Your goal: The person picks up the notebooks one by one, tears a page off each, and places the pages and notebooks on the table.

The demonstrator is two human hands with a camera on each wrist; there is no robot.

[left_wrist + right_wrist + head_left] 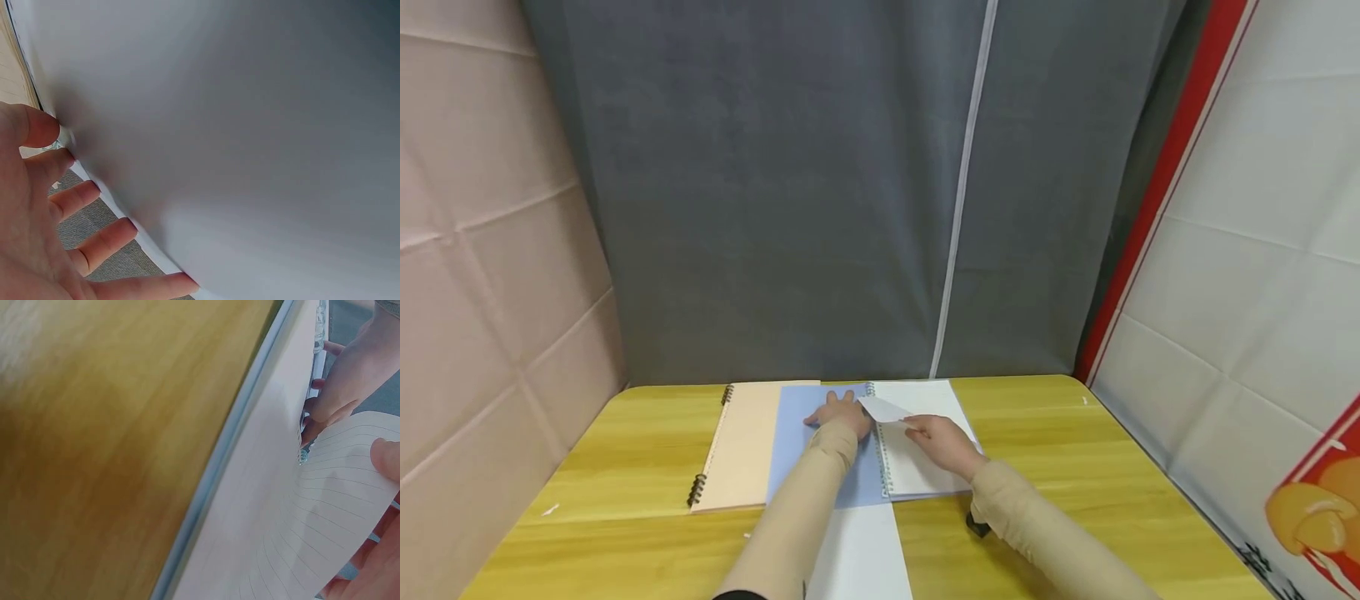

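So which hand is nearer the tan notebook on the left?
Left. The left hand presses flat on the blue cover beside the tan notebook; the right hand lifts a page farther right.

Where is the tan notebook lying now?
In the head view the tan notebook lies closed on the table's left half, partly under the open blue notebook.

Open blue spiral notebook (lined page lifted) on table.

Both arms wear long beige sleeves; hands bare, no rings.
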